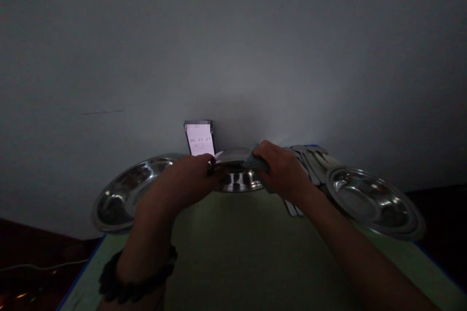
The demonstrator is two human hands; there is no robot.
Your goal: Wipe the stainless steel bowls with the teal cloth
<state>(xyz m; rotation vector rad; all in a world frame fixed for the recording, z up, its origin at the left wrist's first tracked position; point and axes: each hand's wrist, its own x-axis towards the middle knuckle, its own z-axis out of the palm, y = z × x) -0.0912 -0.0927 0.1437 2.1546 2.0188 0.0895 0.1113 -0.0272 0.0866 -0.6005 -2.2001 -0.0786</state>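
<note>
Over a shiny metal basin (239,182) in the middle, my two hands come close together. My left hand (199,170), with dark beads at its wrist, is closed around the near end of a thin dark utensil (235,167); its exact kind is hard to make out in the dim light. A grey-blue cloth (251,158) is bunched in the closed fingers of my right hand (279,167). The cloth touches the utensil's right end and covers part of it. My hands hide parts of the basin's rim.
A wide metal basin (122,199) stands at the left, another basin (368,199) at the right. Several metal utensils (310,163) lie behind my right hand. A phone (200,138) showing a timer leans on the wall (233,48). The green table (241,252) has blue edges.
</note>
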